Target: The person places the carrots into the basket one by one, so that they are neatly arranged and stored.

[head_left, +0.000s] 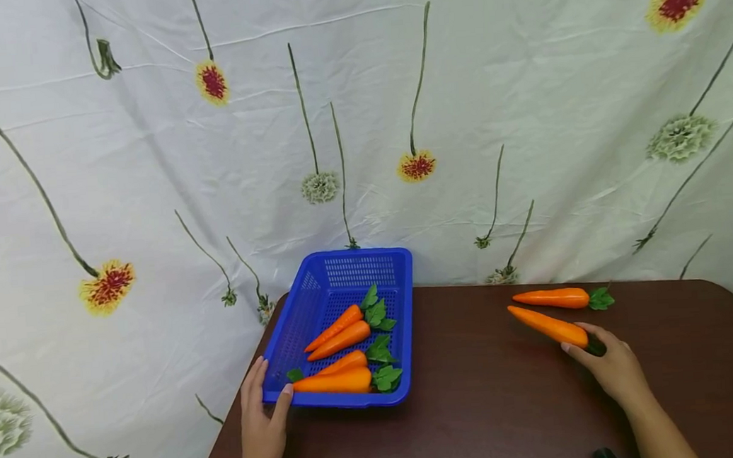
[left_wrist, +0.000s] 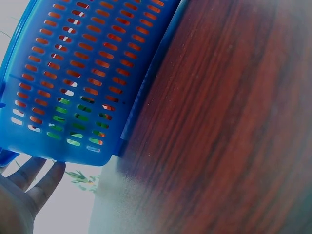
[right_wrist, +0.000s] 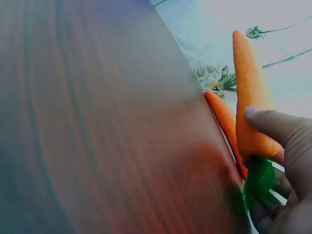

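My right hand holds an orange carrot near its leafy end, tip pointing up and to the left. In the right wrist view, the thumb lies across the held carrot, and its green leaves hang by the palm. Just behind it, a second carrot lies on the table. My left hand rests at the near left corner of a blue plastic basket, fingers extended and touching its edge. Inside the basket are several carrots with green leaves.
The dark brown table stands against a white flower-printed cloth. At the bottom edge, near my right forearm, a small dark object is partly cut off. The basket sits at the table's left side.
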Tool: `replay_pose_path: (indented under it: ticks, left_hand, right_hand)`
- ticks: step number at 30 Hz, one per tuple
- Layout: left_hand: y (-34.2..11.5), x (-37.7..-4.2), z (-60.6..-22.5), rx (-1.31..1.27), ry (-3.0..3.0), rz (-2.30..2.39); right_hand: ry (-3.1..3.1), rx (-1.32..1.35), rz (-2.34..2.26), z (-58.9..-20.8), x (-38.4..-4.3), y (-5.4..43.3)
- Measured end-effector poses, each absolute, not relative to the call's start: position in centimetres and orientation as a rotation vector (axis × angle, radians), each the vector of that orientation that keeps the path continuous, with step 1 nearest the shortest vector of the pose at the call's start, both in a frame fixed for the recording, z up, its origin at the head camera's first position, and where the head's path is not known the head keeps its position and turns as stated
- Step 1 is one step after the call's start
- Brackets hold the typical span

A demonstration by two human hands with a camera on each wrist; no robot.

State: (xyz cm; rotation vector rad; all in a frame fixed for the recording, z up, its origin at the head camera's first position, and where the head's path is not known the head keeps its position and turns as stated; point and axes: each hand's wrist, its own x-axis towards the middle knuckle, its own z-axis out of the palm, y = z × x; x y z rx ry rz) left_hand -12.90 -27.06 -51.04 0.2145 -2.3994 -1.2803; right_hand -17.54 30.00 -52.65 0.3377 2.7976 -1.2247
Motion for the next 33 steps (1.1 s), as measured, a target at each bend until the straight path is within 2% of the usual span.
replay_pose_path:
  ticks: [24, 33]
  left_hand:
    - [-27.2, -13.0, -51.3, 0.215, -2.392, -1.291]
    - [-27.2, -13.0, -51.3, 0.215, -2.389, -1.293]
  right_hand:
    - [2.962, 0.130, -1.553, -49.2, -16.5, 24.1]
    - [3.095, 0.025, -1.529, -48.8, -16.1, 21.3]
